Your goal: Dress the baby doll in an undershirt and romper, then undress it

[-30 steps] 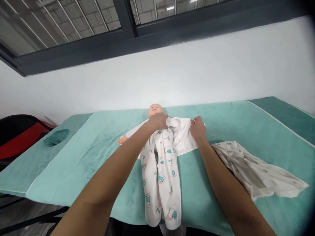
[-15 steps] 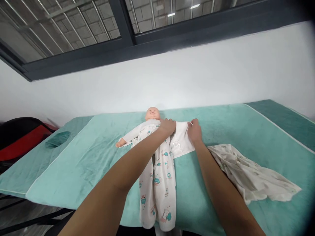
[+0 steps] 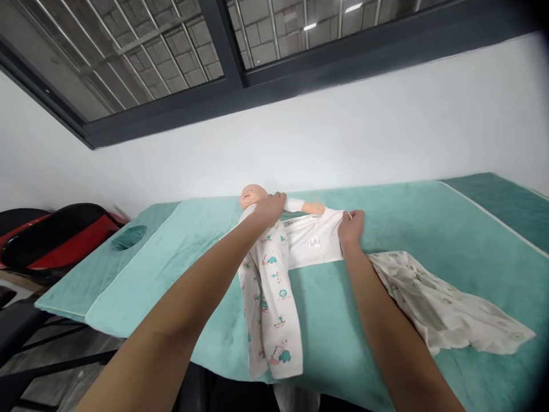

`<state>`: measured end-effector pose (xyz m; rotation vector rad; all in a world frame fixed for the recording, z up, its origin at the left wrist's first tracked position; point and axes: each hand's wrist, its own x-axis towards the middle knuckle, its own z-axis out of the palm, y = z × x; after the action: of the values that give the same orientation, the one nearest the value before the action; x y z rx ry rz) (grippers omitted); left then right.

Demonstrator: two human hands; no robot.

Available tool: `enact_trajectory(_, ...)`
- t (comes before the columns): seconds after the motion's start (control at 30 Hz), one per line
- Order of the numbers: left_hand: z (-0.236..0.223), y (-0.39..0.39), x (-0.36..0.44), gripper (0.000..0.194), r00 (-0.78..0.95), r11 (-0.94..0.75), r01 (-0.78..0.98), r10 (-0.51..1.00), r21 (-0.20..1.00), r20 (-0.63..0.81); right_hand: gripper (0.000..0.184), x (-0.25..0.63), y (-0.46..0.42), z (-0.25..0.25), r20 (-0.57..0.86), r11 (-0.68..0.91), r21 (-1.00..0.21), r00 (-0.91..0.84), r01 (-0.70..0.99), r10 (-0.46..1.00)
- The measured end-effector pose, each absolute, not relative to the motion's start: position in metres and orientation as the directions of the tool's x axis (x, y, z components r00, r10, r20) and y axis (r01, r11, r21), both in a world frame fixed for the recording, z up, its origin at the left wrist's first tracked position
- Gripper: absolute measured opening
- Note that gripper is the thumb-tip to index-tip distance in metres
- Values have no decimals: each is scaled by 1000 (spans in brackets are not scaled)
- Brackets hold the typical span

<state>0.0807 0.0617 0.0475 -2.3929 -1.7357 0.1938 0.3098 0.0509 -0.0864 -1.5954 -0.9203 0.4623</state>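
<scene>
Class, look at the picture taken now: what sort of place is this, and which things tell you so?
Probably a training or care room: a doll lies on a padded table with a face hole, beside a plain white wall and a barred window.

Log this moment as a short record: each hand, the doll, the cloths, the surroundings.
left hand: at the doll's shoulder, grip unclear
right hand: pinching the white cloth
doll: lying down, one arm outstretched
printed garment: legs toward camera
crumpled cloth: beside right forearm
surface: teal cover
behind: white wall, dark-framed window
</scene>
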Motion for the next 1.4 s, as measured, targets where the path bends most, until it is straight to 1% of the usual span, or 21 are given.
enact_trajectory(0.13, 44, 57, 80, 33, 279, -268, 944, 960, -192, 33, 12, 309, 54, -89, 182, 17, -964, 618, 264, 765)
enact_trajectory(0.23, 31, 52, 99, 33, 297, -287, 943, 954, -168, 37, 18, 308, 57, -91, 195, 59, -968, 586, 244, 786)
enact_trajectory(0.3, 22, 46, 117, 35, 323, -314, 937, 946, -150, 38, 26, 307, 59, -92, 211, 101, -971, 571, 219, 793)
enact_trajectory(0.4, 14, 30, 139, 36, 370, -364, 925, 928, -107, 43, 43, 306, 59, -92, 226, 173, -974, 566, 147, 793)
enact_trajectory(0.47, 14, 14, 141, 35, 408, -406, 913, 908, -34, 99, 47, 305, 56, -90, 236, 194, -972, 558, 135, 795)
enact_trajectory(0.53, 16, -4, 127, 33, 416, -439, 895, 886, 78, 206, 44, 303, 51, -86, 279, 188, -958, 539, 218, 795)
enact_trajectory(0.57, 17, -13, 115, 32, 396, -444, 884, 877, 143, 273, 40, 302, 47, -83, 327, 198, -937, 521, 287, 788)
enact_trajectory(0.63, 13, -26, 82, 31, 300, -429, 859, 864, 279, 404, 35, 297, 39, -76, 462, 273, -861, 434, 429, 773)
enact_trajectory(0.7, 1, -35, 43, 29, 137, -383, 817, 855, 430, 500, 30, 288, 29, -69, 578, 409, -775, 279, 483, 767)
enact_trajectory(0.73, -7, -37, 25, 29, 34, -330, 788, 867, 519, 498, 29, 282, 24, -67, 598, 467, -755, 190, 461, 779)
enact_trajectory(0.8, -26, -39, -4, 32, -152, -177, 688, 913, 703, 379, 28, 269, 16, -65, 557, 512, -776, 18, 369, 831)
enact_trajectory(0.83, -36, -40, -14, 34, -216, -102, 629, 929, 771, 299, 29, 263, 12, -65, 516, 504, -801, -55, 322, 855)
enact_trajectory(0.9, -54, -41, -25, 39, -256, -27, 535, 947, 844, 193, 32, 250, 6, -67, 448, 474, -845, -155, 247, 881)
enact_trajectory(0.97, -65, -42, -28, 42, -233, -44, 490, 956, 871, 179, 35, 241, 2, -70, 408, 450, -869, -220, 205, 886)
enact_trajectory(1.07, -71, -42, -30, 45, -184, -94, 427, 965, 899, 189, 40, 232, -1, -73, 353, 412, -892, -284, 185, 891)
enact_trajectory(1.13, -71, -41, -34, 47, -146, -115, 361, 973, 925, 178, 46, 230, 0, -75, 336, 397, -900, -291, 181, 896)
enact_trajectory(1.2, -70, -41, -41, 51, -68, -120, 257, 988, 959, 142, 51, 229, 3, -76, 326, 382, -906, -275, 183, 904)
enact_trajectory(1.33, -68, -42, -54, 73, 182, -78, 0, 980, 997, 76, 57, 227, 10, -79, 286, 336, -920, -243, 202, 927)
enact_trajectory(1.4, -68, -42, -58, 83, 231, -73, -42, 970, 996, 81, 55, 226, 11, -79, 264, 314, -925, -235, 214, 936)
